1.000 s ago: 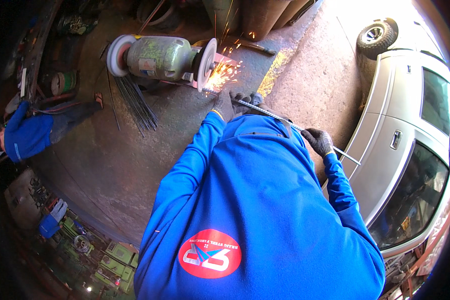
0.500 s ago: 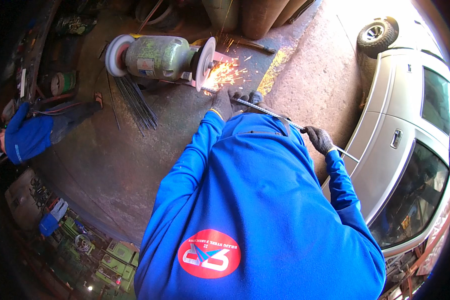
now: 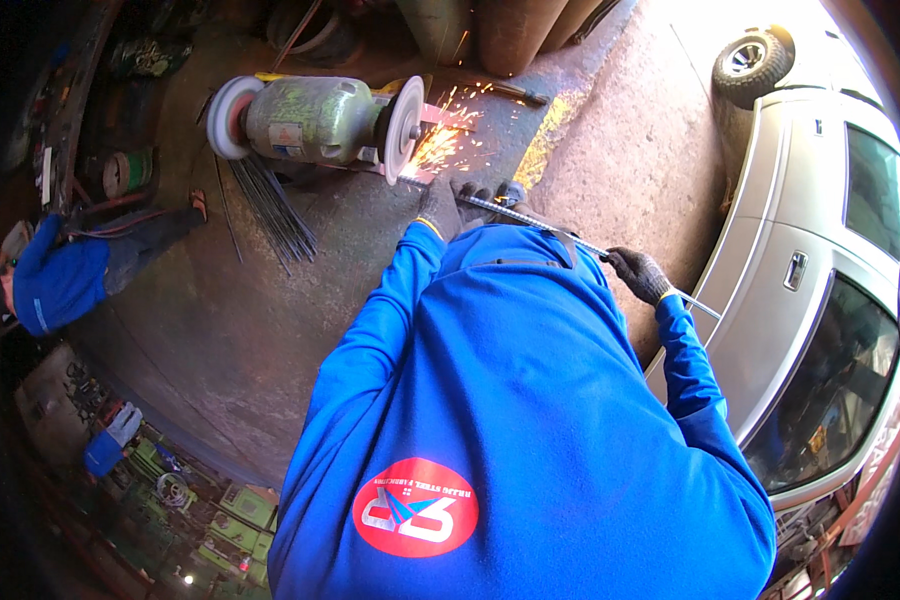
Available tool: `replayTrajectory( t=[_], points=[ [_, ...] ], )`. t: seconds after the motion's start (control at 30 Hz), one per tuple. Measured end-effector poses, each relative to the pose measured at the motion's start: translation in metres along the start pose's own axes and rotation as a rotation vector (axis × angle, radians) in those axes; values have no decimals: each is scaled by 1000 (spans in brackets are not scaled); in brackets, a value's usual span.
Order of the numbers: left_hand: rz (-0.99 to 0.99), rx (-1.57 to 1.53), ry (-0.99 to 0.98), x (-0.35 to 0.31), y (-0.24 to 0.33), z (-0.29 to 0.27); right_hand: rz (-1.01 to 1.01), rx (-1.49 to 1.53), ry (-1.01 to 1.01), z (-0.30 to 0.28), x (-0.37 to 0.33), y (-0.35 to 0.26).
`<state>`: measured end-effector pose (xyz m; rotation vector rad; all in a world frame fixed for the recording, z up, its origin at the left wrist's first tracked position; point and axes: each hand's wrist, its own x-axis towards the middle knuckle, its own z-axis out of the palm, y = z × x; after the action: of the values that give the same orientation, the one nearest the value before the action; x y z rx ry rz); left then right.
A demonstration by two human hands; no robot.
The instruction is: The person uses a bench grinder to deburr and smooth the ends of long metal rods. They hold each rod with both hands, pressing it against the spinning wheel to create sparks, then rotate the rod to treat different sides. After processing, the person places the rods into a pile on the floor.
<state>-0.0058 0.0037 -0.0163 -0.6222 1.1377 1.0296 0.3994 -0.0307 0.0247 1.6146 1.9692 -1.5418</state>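
A long ribbed steel rod (image 3: 535,220) slants across the front of my body. My left hand (image 3: 440,208), in a dark glove, is closed around it near its far end, close to the grinder's right wheel (image 3: 404,130). Orange sparks (image 3: 440,148) fly off beside that wheel; the exact contact of the rod's tip is hard to make out. Farther back along the rod, my right hand (image 3: 638,274), also gloved, grips it with fingers wrapped round. The rod's tail sticks out past my right wrist. A green bench grinder (image 3: 310,120) carries another wheel (image 3: 232,118) on its left.
Several thin dark rods (image 3: 270,210) lie in a bundle below the grinder. A silver vehicle (image 3: 770,260) stands close on my right, near the rod's tail. At the far left is another person in blue (image 3: 65,275). Green machinery (image 3: 235,525) stands at the lower left.
The sparks now spray higher and more spread out beside the right wheel. Both hands keep their hold on the rod, with only slight movement.
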Motion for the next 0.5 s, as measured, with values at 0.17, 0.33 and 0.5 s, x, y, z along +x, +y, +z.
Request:
replayTrajectory(
  t=[0.17, 0.33, 0.5],
  points=[
    [-19, 48, -4, 2, 3, 1, 12, -2, 80, 6, -1, 2],
    [3, 27, 51, -1, 2, 7, 42, -49, 145, 12, -1, 9],
    [50, 6, 30, 11, 2, -1, 8, 4, 223, 12, -1, 9]
  ],
)
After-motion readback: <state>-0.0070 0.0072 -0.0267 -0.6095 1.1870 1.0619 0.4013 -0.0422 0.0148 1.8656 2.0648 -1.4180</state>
